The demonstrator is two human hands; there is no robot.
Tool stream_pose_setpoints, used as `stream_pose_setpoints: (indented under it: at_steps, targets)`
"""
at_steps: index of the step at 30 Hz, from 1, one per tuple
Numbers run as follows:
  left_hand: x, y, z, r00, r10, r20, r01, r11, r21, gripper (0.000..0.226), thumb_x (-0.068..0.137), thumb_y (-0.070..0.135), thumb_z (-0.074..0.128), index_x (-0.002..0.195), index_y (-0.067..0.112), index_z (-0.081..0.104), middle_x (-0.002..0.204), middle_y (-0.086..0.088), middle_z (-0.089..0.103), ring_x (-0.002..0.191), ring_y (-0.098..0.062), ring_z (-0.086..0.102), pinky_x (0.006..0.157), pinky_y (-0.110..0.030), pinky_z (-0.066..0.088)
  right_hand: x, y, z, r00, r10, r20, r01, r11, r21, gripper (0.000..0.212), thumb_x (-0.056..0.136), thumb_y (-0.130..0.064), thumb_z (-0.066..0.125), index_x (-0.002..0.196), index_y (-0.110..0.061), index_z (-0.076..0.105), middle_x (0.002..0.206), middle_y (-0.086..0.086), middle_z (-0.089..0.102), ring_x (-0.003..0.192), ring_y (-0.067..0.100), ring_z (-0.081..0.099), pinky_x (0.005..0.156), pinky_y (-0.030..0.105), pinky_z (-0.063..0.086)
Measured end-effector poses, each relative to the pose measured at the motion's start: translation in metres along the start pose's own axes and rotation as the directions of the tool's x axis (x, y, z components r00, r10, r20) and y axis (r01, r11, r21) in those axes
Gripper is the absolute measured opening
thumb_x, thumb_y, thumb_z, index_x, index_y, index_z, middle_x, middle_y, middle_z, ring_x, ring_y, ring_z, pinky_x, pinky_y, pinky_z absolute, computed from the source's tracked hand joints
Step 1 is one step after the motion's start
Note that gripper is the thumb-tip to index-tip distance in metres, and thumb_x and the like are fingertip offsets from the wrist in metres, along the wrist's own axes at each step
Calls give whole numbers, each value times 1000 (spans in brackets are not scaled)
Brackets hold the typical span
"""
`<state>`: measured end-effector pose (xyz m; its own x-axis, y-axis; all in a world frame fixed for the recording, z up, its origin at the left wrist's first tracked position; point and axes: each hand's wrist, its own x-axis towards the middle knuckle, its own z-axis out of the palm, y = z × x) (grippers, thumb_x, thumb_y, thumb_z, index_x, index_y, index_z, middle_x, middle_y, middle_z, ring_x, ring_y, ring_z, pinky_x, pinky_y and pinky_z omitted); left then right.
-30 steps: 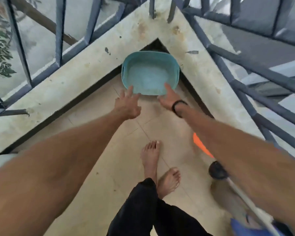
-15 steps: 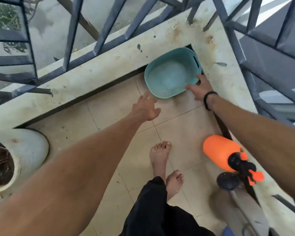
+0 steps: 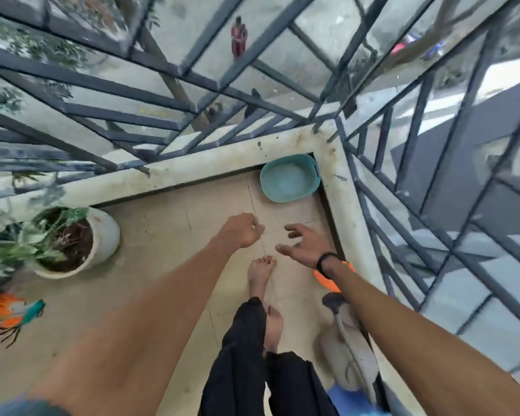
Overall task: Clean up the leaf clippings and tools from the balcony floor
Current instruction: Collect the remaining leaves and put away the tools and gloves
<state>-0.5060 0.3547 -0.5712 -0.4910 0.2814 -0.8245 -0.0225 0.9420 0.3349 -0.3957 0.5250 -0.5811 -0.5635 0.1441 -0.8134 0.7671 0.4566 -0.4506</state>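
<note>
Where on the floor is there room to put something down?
Bare tile lies between the white plant pot and the teal plastic basin in the corner. It is crowded by the right curb: an orange sprayer and a grey tool.

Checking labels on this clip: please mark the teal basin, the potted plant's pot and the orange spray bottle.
teal basin (image 3: 287, 183): head view, on its bare inner floor.
pot (image 3: 107, 235): head view, on its pale outer wall, right side.
orange spray bottle (image 3: 324, 282): head view, on the orange body showing beside the wrist.
</note>
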Motion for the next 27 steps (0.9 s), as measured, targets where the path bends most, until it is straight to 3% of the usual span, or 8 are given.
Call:
stream_pose_setpoints:
  at_steps: [7,11,14,17,21,27]
  targets:
    - [-214,-25,-13,984,25,-178,-58,982,-179,39,104,46,48,129,21,63,135,-5,63,122,-26,59,96,-32,44,-165,-102,-18,966,-257,-16,242,926,-290,69,75,-56,81,133,-26,58,121,-6,67,97,15,69,95,36,55]
    - [-334,-83,-1,952,-15,-305,-98,931,-353,36,102,42,52,124,18,68,124,-4,69,115,-24,64,93,-30,45,-257,-149,33,916,-402,1,366,833,-415,58,78,-51,81,124,-21,63,107,-6,71,86,13,67,90,35,55]
    - [-406,-145,15,904,-124,-410,-112,856,-505,32,100,39,57,121,19,71,120,-2,72,114,-21,66,95,-29,46,-306,-184,102,884,-445,144,448,716,-536,56,79,-55,77,123,-23,64,106,-6,73,89,15,69,91,33,54]
    - [-472,-215,33,866,-250,-434,-97,767,-634,26,99,34,60,117,20,72,117,-1,74,111,-17,68,88,-22,45,-348,-223,186,832,-513,209,540,665,-517,52,78,-53,76,119,-24,66,103,-6,74,89,16,70,89,34,54]
    - [-564,-338,57,755,-468,-458,-82,626,-776,25,98,31,62,117,19,72,115,-4,74,111,-19,67,93,-26,48,-415,-271,328,735,-581,349,671,549,-499,45,79,-48,77,115,-21,69,98,-6,75,82,13,70,86,33,56]
    - [-681,-521,86,596,-660,-458,-129,484,-866,29,99,33,60,122,18,71,118,-4,73,113,-20,66,85,-20,43,-482,-330,539,624,-563,541,774,350,-528,38,82,-47,77,109,-22,70,95,-12,74,84,9,70,85,31,56]
